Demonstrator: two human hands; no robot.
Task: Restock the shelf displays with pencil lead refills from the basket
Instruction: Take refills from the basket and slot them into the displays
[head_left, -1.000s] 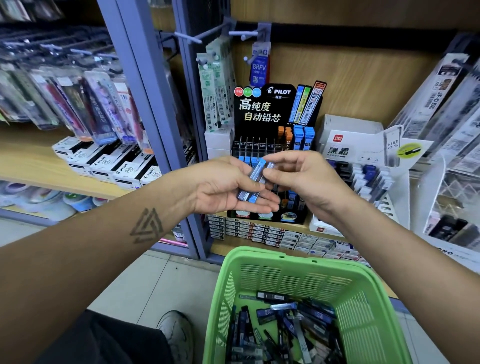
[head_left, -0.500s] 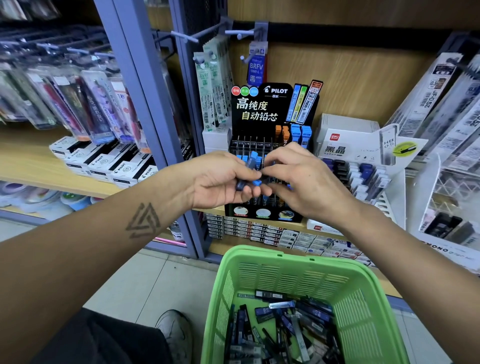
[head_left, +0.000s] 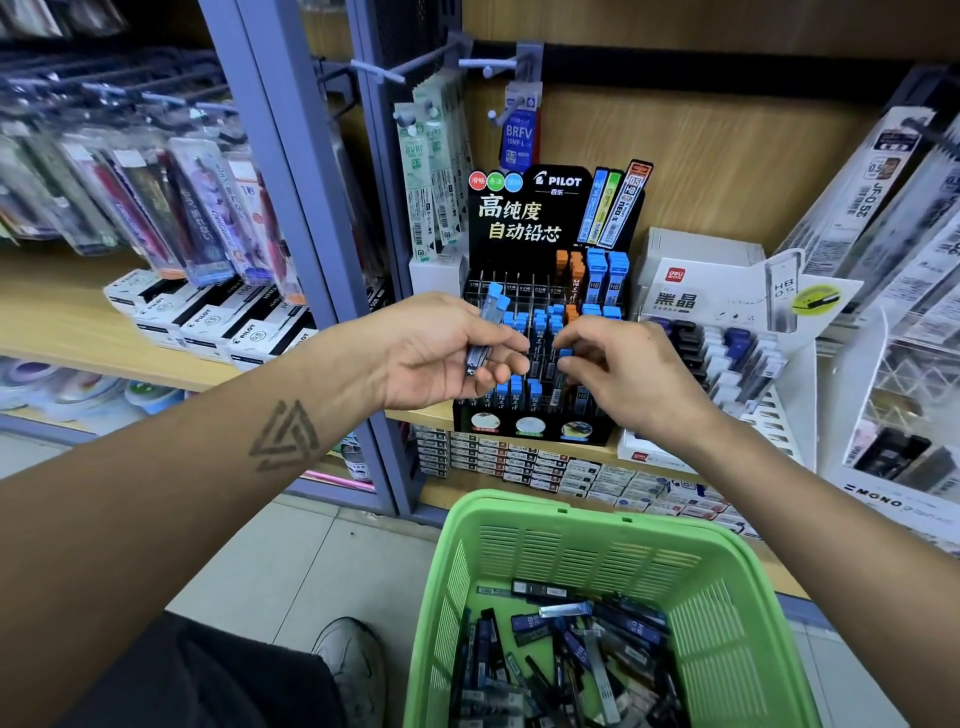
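Observation:
My left hand (head_left: 441, 353) grips a blue-capped lead refill tube (head_left: 485, 332), held upright in front of the black Pilot display rack (head_left: 524, 208). My right hand (head_left: 628, 374) pinches another blue-capped refill (head_left: 563, 358) at the rack's slotted rows, its lower end among the tubes standing there. The rack holds several blue-capped and orange-capped tubes. Below me, a green plastic basket (head_left: 519, 509) holds several loose dark refill cases (head_left: 561, 649).
A white Deli lead display (head_left: 727, 312) stands right of the rack. Hanging refill packs (head_left: 431, 171) and metal pegs (head_left: 483, 65) sit above it. A grey shelf upright (head_left: 280, 182) divides off pen boxes (head_left: 208, 317) on the left. My shoe (head_left: 348, 660) rests on the tiled floor.
My hands have parted. The right hand took one tube from the left and carried it to the rack's slots; the left hand keeps the other tube, now upright.

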